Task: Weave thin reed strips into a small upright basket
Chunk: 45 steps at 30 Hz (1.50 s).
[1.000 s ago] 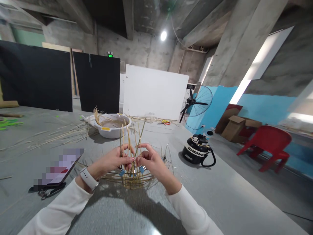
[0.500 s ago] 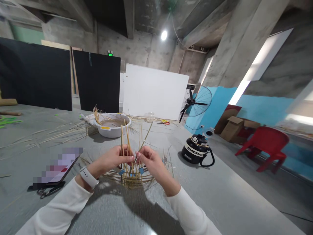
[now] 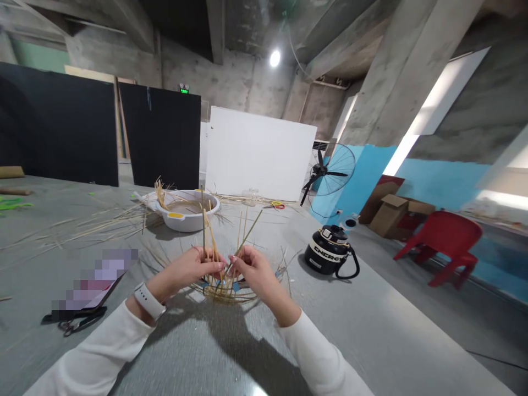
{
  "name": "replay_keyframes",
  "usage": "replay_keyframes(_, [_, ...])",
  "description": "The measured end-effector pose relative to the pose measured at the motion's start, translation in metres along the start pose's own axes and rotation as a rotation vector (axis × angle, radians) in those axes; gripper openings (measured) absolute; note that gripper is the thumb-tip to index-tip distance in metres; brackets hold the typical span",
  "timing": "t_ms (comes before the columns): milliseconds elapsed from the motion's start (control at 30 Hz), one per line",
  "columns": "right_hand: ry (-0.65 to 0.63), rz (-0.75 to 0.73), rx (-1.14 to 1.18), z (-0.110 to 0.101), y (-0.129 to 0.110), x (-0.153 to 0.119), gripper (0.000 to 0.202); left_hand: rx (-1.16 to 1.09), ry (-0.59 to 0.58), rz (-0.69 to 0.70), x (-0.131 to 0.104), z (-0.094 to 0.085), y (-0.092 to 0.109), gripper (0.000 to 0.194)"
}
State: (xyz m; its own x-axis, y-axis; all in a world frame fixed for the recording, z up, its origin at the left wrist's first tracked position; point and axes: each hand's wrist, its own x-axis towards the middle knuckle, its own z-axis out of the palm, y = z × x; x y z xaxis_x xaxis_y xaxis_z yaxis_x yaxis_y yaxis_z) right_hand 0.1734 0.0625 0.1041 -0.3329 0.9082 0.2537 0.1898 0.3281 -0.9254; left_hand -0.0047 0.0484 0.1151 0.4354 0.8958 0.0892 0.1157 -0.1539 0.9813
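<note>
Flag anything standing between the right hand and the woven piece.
Nothing visible does: the right hand touches the woven piece, close beside the left hand. The white basin stands beyond, the black bottle off to the right.

Overhead lamp (image 3: 274, 58) v. bright; soft shadows + glare spot on tbl (image 3: 371, 324); wide-angle edge distortion.

I've got an open woven frame (image 3: 225, 298) of thin straw-coloured strands low on the grey table (image 3: 185, 363), right in front of me. Near side: curved horizontal bands. Pale strips (image 3: 210, 231) stand up from it; greenish strip (image 3: 253, 224) tilts right. Blue pieces (image 3: 236, 286) at the weave. Ends splay both sides.
</note>
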Motion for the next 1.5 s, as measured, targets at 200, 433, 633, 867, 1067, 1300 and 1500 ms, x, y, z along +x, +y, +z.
replay_keyframes(200, [0.048,-0.036,-0.112,-0.001,0.006,0.002,0.023,0.058,0.141,-0.012,-0.001,0.010,-0.002,0.019])
replay_keyframes(433, [0.131,-0.065,-0.253,0.001,0.004,-0.001,0.022,0.184,0.155,-0.026,-0.004,0.022,0.002,0.030])
replay_keyframes(633, [0.093,-0.065,-0.228,0.000,-0.002,-0.003,0.021,0.256,0.137,-0.010,-0.006,0.018,0.005,0.018])
replay_keyframes(867, [0.042,-0.011,-0.002,0.000,-0.005,-0.002,0.021,0.005,0.055,-0.032,-0.005,0.011,0.000,0.026])
replay_keyframes(1067, [-0.047,0.105,0.192,-0.003,-0.013,-0.002,0.016,-0.058,0.030,-0.047,-0.002,0.002,-0.002,0.025])
replay_keyframes(1300, [-0.020,0.098,0.186,-0.003,-0.011,-0.003,0.008,-0.051,-0.019,-0.045,-0.001,-0.006,-0.005,0.022])
replay_keyframes(1500, [0.007,0.090,0.118,-0.003,-0.012,-0.004,0.006,-0.065,-0.010,-0.055,-0.001,-0.004,-0.004,0.023])
